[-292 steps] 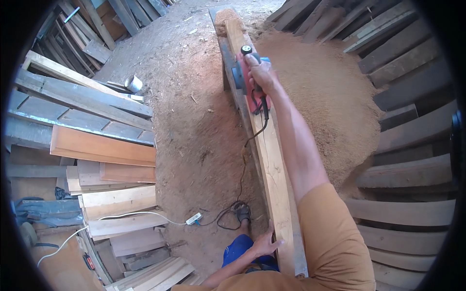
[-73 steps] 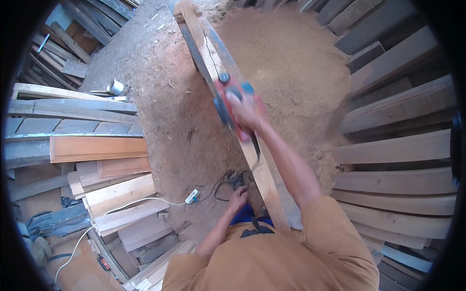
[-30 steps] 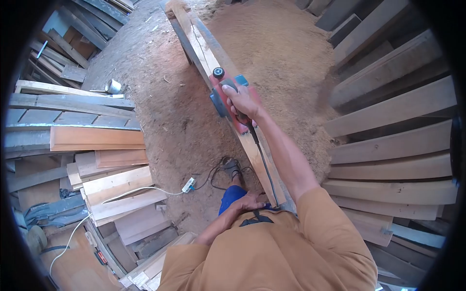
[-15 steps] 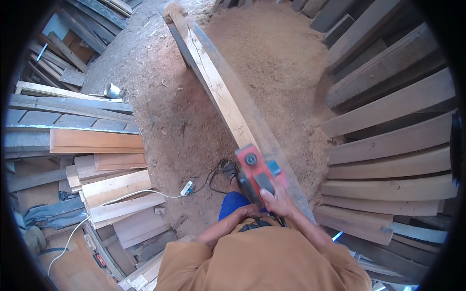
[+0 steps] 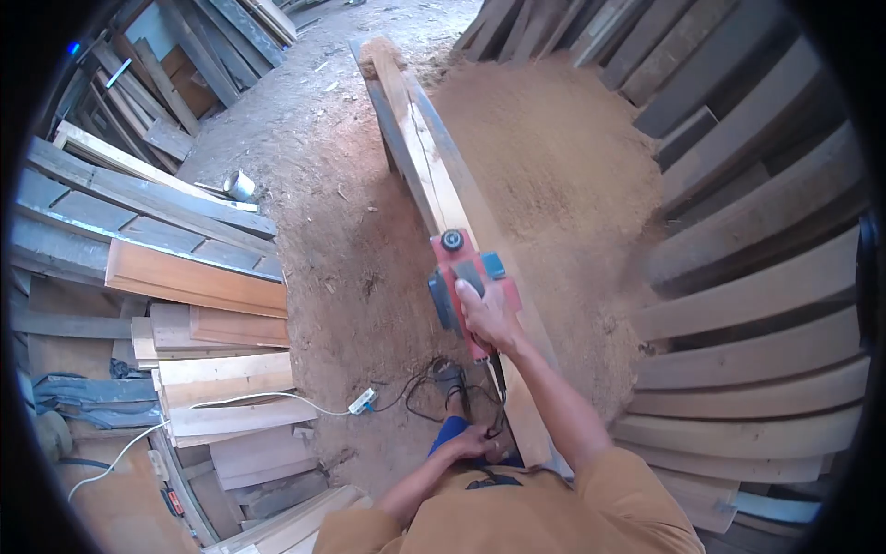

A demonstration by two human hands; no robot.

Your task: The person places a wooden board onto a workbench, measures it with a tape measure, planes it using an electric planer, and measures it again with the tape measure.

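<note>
My right hand (image 5: 491,317) is closed around the handle of a red electric planer (image 5: 455,254), which rests on a long pale wooden board (image 5: 426,152). A dark crack runs along the board's far part. The board lies lengthwise on a narrow bench (image 5: 480,198). Close to my waist, my left hand (image 5: 473,441) has its fingers curled at the planer's black power cord (image 5: 499,380); they are partly hidden.
An extension socket (image 5: 363,401) with a white cable lies on the ground to the left. Stacked boards (image 5: 226,369) line the left side, and long planks (image 5: 757,360) lean along the right. A metal pot (image 5: 239,186) stands farther off. Sawdust (image 5: 554,138) covers the floor.
My right hand has pushed the planer forward along the board, and my right arm is more stretched out. My left hand stays near my waist. The view has shifted slightly.
</note>
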